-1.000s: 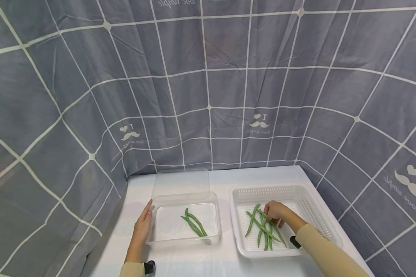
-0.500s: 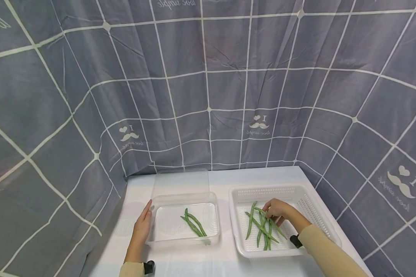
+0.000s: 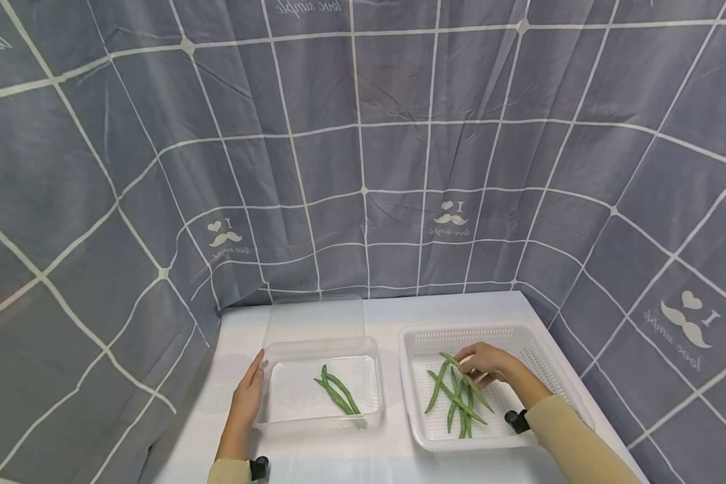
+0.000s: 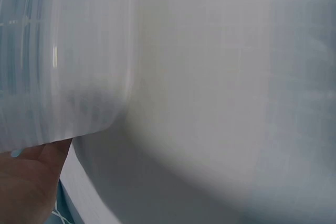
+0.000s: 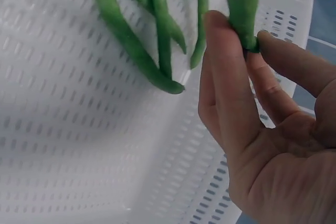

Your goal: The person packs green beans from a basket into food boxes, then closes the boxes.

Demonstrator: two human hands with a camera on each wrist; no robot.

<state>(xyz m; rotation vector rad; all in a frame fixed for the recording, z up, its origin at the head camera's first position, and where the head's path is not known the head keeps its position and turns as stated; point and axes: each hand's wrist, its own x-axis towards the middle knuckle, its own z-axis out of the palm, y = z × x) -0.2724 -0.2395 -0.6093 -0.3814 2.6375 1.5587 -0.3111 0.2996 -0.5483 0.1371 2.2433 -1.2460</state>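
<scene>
Diagonally, the green bean (image 3: 479,392) in the right grip (image 3: 489,363) points near-right.

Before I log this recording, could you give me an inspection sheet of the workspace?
Surface: whitish tabletop with pale bands.
Job's things: clear box holding green beans; to its right, white perforated basket with more beans.
Clutter: clear flat panel, perhaps a lid, behind the box.
Hands: left hand at the box's left side, fingers extended; right hand pinches a single bean at the basket.
Cables: nothing clearly seen.
Surroundings: grey curtain with white grid lines, behind and on both sides.
</scene>
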